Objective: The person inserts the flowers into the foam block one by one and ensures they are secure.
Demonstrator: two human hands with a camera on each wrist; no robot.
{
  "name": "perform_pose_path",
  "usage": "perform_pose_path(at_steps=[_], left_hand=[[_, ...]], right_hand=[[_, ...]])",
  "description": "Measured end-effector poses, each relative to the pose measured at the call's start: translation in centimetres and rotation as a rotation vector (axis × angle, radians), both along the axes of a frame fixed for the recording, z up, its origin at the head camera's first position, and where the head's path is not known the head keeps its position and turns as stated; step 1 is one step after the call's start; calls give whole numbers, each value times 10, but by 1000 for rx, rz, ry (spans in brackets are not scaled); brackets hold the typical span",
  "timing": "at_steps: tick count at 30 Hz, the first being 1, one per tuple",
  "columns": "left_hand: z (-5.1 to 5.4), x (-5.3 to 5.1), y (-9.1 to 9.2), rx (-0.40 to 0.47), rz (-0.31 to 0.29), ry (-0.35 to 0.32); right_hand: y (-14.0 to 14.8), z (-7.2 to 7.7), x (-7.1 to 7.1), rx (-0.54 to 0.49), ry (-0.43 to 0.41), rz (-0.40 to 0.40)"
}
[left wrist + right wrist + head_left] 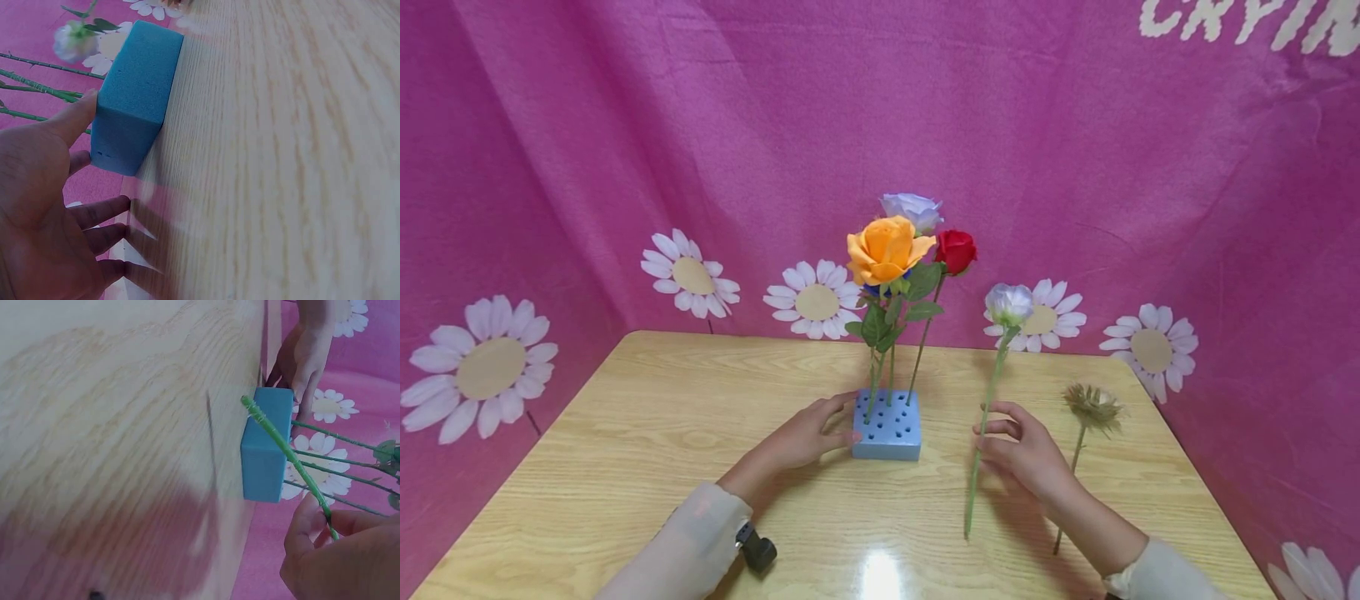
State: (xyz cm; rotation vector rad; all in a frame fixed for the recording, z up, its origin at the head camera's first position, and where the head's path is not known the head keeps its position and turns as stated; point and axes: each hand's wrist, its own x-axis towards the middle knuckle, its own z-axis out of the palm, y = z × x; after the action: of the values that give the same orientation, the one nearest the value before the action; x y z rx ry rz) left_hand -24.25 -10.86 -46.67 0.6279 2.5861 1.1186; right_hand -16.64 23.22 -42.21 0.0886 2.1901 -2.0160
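Note:
A light blue block [886, 451] with holes in its top stands on the table, several flower stems upright in it. My left hand [805, 433] holds its left side between thumb and index finger; the other fingers spread beside it in the left wrist view. Among the flowers in the block are an orange rose [889, 250], a red rose [957, 252] and a pale lavender one [913, 210]. Right of the block, my right hand [1024, 450] pinches the green stem of a white-lavender flower [1009, 303], bloom up. The stem's lower end [262, 419] points down, apart from the block.
A dried-looking brownish flower [1093, 408] lies on the wooden table [700, 392] at the right, beyond my right hand. Pink cloth [760, 125] printed with daisies hangs behind and at both sides of the table. A black device [756, 548] sits at my left wrist.

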Motion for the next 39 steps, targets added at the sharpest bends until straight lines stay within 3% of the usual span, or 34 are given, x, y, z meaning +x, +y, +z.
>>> perform_pose_path(at_steps=[11, 23, 39], left_hand=[[0, 0, -1, -3, -6, 0], [1, 1, 0, 16, -19, 8], [0, -1, -1, 19, -19, 9]], right_hand=[[-14, 14, 4, 2, 111, -22], [-26, 25, 6, -20, 240, -113], [-38, 49, 3, 93, 451, -126]])
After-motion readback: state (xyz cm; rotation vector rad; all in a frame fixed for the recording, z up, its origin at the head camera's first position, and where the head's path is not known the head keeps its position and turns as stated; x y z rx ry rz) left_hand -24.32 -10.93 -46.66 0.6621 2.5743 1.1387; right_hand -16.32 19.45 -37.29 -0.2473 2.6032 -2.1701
